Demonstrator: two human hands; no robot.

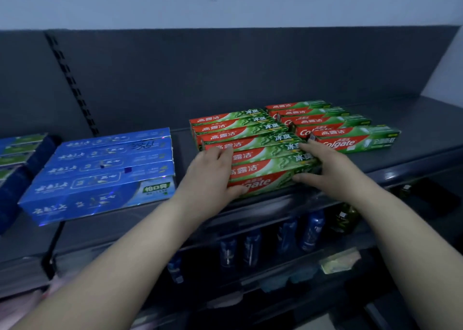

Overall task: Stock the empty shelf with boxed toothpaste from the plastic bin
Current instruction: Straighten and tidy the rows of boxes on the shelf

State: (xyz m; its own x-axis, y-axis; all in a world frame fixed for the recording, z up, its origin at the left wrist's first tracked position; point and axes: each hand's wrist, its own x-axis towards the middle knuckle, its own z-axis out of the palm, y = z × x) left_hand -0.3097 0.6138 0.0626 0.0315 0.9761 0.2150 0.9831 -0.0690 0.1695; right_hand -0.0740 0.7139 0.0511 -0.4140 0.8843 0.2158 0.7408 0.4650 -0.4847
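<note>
The left hand (209,173) and right hand (324,164), fingers fairly straight and clasping nothing, press opposite ends of the front red-and-green cardboard toothpaste boxes (265,154) on the dark grey metal shelf (413,119). The nearest box sits at the shelf's lip; an uneven squeeze could skew the row or tip it off. The shelf also holds a stack of blue boxes (105,169) and a second red-and-green row (330,124); below, apparently, blue bottles (312,229). The plastic bin is out of view.

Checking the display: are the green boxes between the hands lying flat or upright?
Lying flat: the green boxes rest lengthwise on the shelf, long printed faces up.
</note>
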